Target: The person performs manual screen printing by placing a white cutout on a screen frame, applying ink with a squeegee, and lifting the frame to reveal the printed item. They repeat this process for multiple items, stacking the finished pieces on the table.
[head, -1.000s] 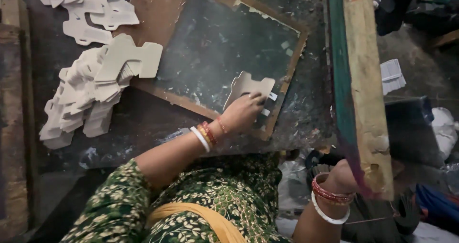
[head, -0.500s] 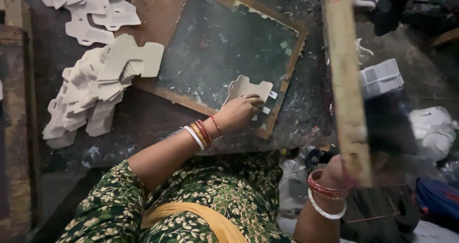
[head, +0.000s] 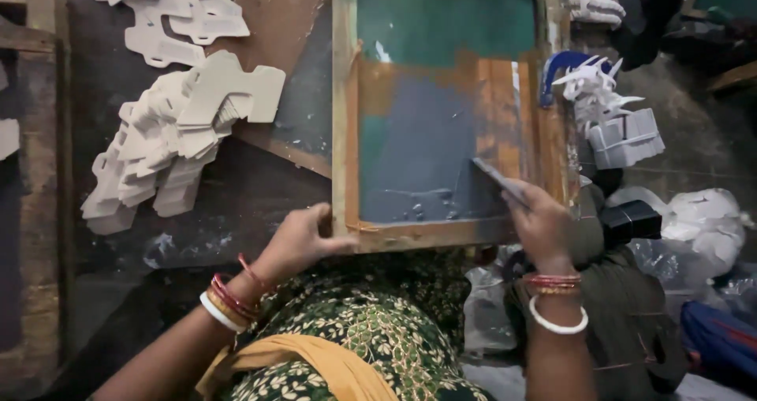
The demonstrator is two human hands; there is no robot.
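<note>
Head view — one printing screen (head: 441, 145), left hand (head: 296, 243) on frame, right hand (head: 540, 223) gripping squeegee (head: 501, 182)

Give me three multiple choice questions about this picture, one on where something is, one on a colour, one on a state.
1. Where does the stack of pale card cutouts lie?
A. left of the wooden screen frame
B. on the person's lap
C. inside the frame

2. What colour is the upper mesh in the frame?
A. red
B. green
C. white

3. What is the right hand doing?
A. resting empty
B. gripping a bag
C. holding a squeegee on the mesh

Answers: 1 A, the stack sits on the dark bench left of the frame. 2 B, it is green. 3 C, the blade is on the mesh while the left hand grips the frame corner.
</note>
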